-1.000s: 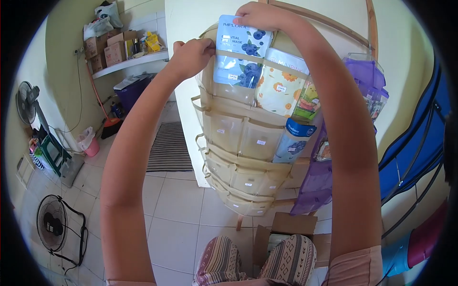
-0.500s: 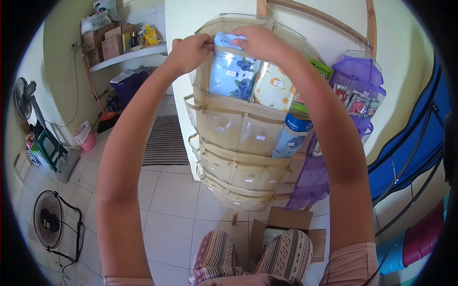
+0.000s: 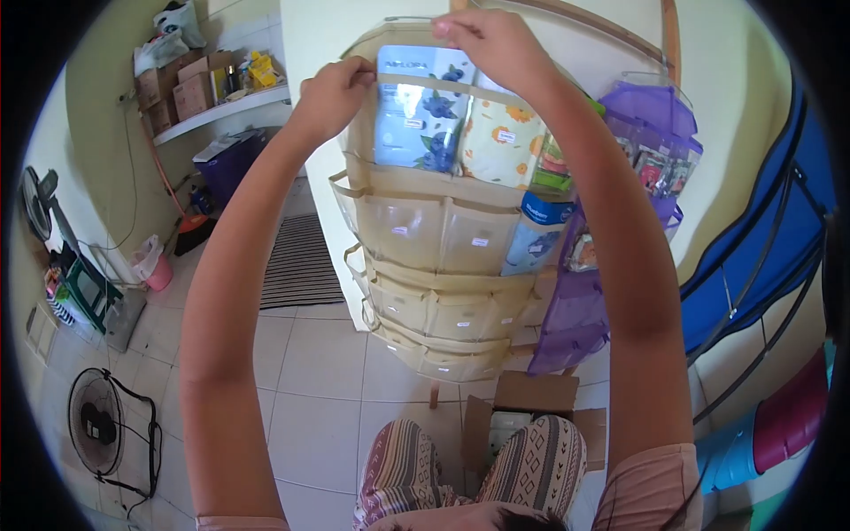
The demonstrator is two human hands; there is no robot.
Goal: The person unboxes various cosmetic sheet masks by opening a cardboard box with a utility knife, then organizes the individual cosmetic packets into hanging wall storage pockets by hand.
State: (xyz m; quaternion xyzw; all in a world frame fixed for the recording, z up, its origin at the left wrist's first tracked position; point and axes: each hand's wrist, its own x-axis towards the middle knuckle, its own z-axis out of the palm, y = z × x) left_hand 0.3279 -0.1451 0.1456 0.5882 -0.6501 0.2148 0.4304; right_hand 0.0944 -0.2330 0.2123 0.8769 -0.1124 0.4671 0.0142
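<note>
A blue face-mask packet with blueberry pictures point(image 3: 416, 133) sits upright in a top-row clear pocket of a beige hanging organizer point(image 3: 416, 188). The packet's upper end sticks out above the pocket's rim. My left hand point(image 3: 335, 99) pinches the pocket's edge beside the packet's left side. Above the packet's top right, my right hand point(image 3: 498, 44) hovers with loosely bent fingers and nothing in them. A cream packet with orange flowers point(image 3: 505, 142) fills the neighbouring pocket. Further right, a green packet point(image 3: 552, 168) is partly covered by my right forearm. One row lower stands another blue blueberry packet point(image 3: 534, 237).
A purple hanging organizer point(image 3: 651, 115) with small packets is on the right. Below, an open cardboard box point(image 3: 522, 394) stands by my knees. A floor fan point(image 3: 96, 425) is at the left, and a striped mat point(image 3: 304, 265) lies on the tiles.
My right hand has let go of the blue packet's top and moved up. The packet's top, folded before, now stands straight. My left hand stays at the pocket's edge.
</note>
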